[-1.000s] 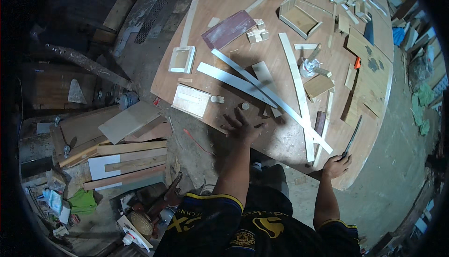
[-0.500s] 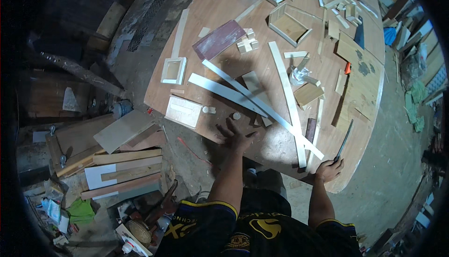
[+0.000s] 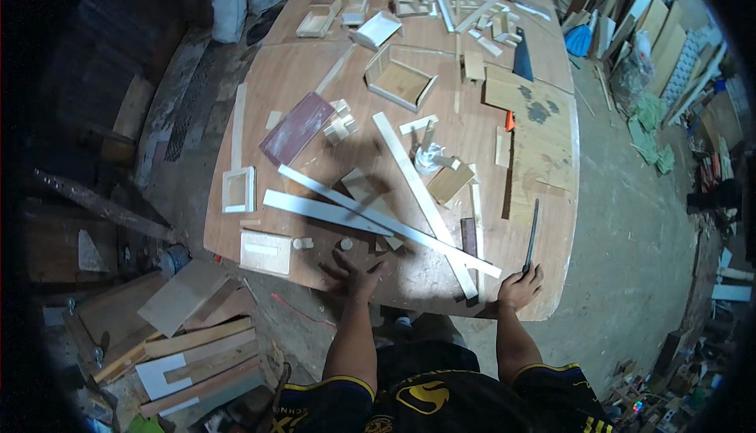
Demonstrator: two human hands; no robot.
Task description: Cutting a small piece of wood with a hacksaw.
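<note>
Head view: the right hand (image 3: 520,287) grips the near end of the tool (image 3: 533,230) at the near right corner of the table (image 3: 555,248). The tool — slim, dark, almost straight — points toward the table's far side. The left hand (image 3: 358,278) — fingers spread wide — is at the table's near edge, beside the round block (image 3: 346,244).

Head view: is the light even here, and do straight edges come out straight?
Head view: uneven light, with pale wooden strips glaring nearly white beside dark shadows on the table; head view: the table's edges bow, likely from the wide lens, and the picture's corners go black; head view: the slim dark tool shows a clear outline.
</note>
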